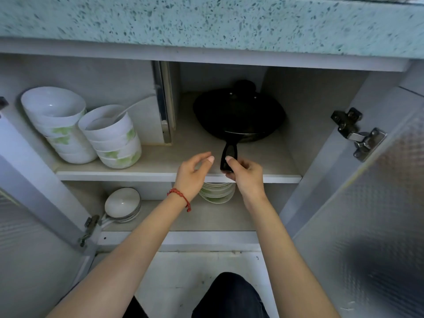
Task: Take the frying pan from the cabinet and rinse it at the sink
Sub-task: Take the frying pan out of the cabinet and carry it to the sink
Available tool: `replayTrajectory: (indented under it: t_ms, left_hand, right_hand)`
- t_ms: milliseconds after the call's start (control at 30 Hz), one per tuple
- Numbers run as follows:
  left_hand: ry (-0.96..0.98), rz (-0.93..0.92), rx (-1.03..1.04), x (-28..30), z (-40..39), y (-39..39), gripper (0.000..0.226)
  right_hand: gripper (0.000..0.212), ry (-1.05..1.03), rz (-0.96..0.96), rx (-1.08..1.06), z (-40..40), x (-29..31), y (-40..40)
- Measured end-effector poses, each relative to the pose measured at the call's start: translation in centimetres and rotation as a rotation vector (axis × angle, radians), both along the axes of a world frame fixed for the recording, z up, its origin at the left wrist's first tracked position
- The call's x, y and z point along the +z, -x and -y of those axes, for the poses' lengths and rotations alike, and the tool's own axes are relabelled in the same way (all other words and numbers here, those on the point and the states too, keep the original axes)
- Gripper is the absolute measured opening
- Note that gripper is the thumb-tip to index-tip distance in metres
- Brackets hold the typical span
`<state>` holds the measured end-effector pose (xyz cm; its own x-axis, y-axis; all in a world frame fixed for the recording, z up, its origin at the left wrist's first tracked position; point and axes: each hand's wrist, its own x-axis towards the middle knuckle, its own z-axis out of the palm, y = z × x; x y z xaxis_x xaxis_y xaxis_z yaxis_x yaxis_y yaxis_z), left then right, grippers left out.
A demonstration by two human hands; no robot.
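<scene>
A black frying pan [238, 118] with a dark lid and round knob sits on the upper shelf [160, 174] of the open cabinet, right of the middle divider. Its black handle [229, 154] points toward me over the shelf's front edge. My right hand [246, 173] is closed around the end of that handle. My left hand [195, 173], with a red bracelet at the wrist, hovers just left of the handle with fingers loosely apart and holds nothing.
Two stacks of white and green bowls [85, 129] lean on the shelf's left side. The lower shelf holds plates [216, 191] and shallow dishes [122, 204]. Both cabinet doors stand open, with the right door [367, 203] close by. The speckled countertop [206, 21] overhangs above.
</scene>
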<state>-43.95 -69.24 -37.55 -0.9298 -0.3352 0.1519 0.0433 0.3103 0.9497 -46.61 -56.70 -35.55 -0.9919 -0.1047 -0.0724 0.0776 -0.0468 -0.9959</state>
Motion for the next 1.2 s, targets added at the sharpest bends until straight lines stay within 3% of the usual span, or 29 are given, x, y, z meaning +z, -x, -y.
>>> replayTrajectory:
  t_ms: [300,567,767,1067,1200]
  left_hand:
    - [-0.247,0.148,-0.074,1.0,-3.2,2.2,0.036]
    - [-0.274,0.223,-0.089,-0.3,-4.2,1.9,0.047]
    - [-0.248,0.228,-0.142,-1.6,-4.7,1.3,0.028]
    - [-0.250,0.217,-0.176,-2.7,-5.0,1.2,0.028]
    - [-0.269,0.267,-0.200,-3.2,-4.9,1.0,0.030]
  right_hand:
    - [0.011,0.001,-0.075,0.053,-2.2,-1.3,-2.7]
    - [0.010,0.030,-0.118,0.115,-3.6,-3.2,-4.9]
    - [0.014,0.028,-0.032,0.095,-3.8,-4.2,-5.4]
    - [0.024,-0.050,0.095,0.044,-2.8,-4.2,-4.3]
    - [0.025,-0.068,0.041,0.042,-2.9,-5.0,-4.8]
